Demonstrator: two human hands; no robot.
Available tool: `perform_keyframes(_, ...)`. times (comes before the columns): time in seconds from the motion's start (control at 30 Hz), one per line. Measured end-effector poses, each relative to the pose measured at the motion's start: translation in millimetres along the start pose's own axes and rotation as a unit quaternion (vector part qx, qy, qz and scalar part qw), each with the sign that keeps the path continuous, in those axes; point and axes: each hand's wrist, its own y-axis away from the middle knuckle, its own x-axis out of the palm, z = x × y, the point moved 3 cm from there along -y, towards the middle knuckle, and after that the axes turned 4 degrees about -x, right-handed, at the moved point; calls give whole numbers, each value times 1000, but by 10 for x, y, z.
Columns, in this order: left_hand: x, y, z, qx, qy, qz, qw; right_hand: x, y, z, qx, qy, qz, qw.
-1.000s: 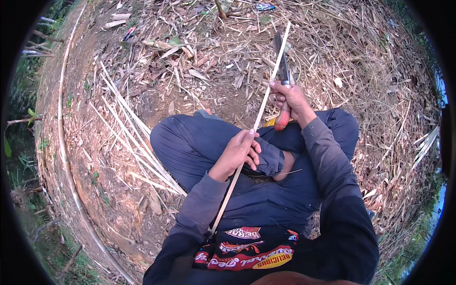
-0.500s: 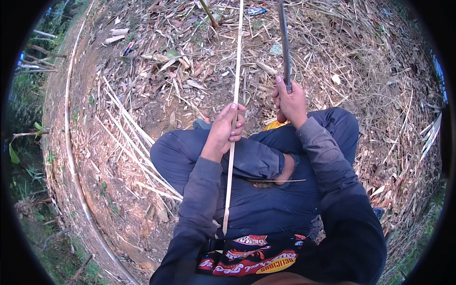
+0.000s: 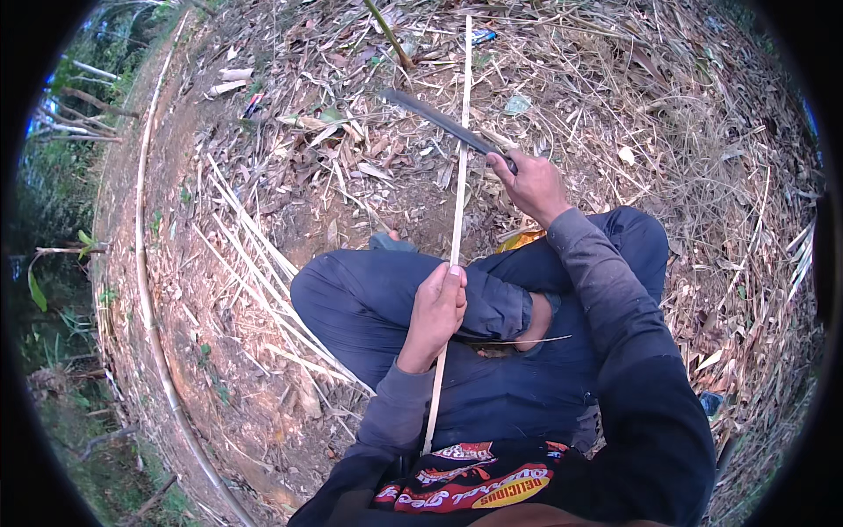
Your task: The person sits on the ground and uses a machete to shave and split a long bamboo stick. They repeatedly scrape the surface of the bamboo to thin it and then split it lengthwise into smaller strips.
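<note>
A long, pale, narrow strip that looks like split bamboo point(image 3: 460, 193) runs away from my lap, nearly upright in the picture. My left hand point(image 3: 437, 307) is closed round its lower part, thumb along the top. In my right hand point(image 3: 534, 186) is the handle of a long dark-bladed knife point(image 3: 430, 112). Its blade points to the far left and crosses the strip well beyond my left hand; the part near the handle appears to touch the strip. My crossed legs in dark trousers point(image 3: 351, 294) lie under both forearms. A short thin sliver point(image 3: 549, 339) lies across my lap.
Several similar pale strips point(image 3: 255, 255) lie on the ground beside my left knee. A long thin pole point(image 3: 143, 237) curves along the far left. A green stem point(image 3: 386, 31) stands ahead, near a blue wrapper point(image 3: 483, 36). Something yellow point(image 3: 522, 240) shows beyond my legs. Dry leaves cover the ground.
The knife has swung from pointing away to lying leftward across the strip. My left hand has moved nearer my body and grips lower on the strip, whose far end now shows.
</note>
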Motion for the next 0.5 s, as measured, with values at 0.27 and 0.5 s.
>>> perform_keyframes(0.27,-68,232,-296,65,-75,-43,994,-128,132,150,-208,27,-43,977)
perform_keyframes(0.5,-478,532,-1457,319,-41,-166,932,-283,-277,-849,272,-176,-148,934)
